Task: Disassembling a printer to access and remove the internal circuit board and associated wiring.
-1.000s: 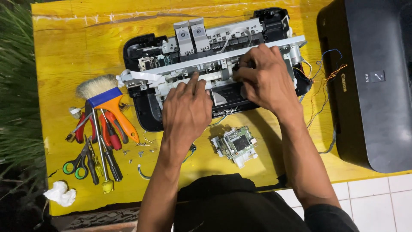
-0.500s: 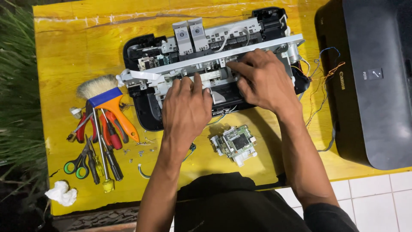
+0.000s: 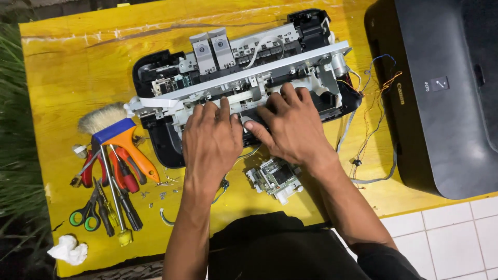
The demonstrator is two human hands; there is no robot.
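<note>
Pressing down on the opened printer [image 3: 244, 78], both hands are working side by side at its front edge. Left hand [image 3: 210, 140] is lying flat, fingers together, tips on the white metal rail [image 3: 249, 72]. Right hand [image 3: 293, 129] is spread a bit wider, fingers resting on the frame, thumb touching a small grey roller [image 3: 245, 122] btwn the two hands. Neither is pinching anything.

Printer is sitting mid-table on the yellow table [image 3: 67, 67], its long axis running left-right w/ the right end tilted slightly away from the person.

Risks, as a judgement: loose coloured wires [image 3: 371, 111] are trailing off the right end toward the black cover [image 3: 446, 93]; shifting the body could snag them. Small screws [image 3: 166, 181] near the tools [image 3: 111, 171] could scatter. The circuit board [image 3: 275, 179], just below the right wrist, could get knocked.
</note>
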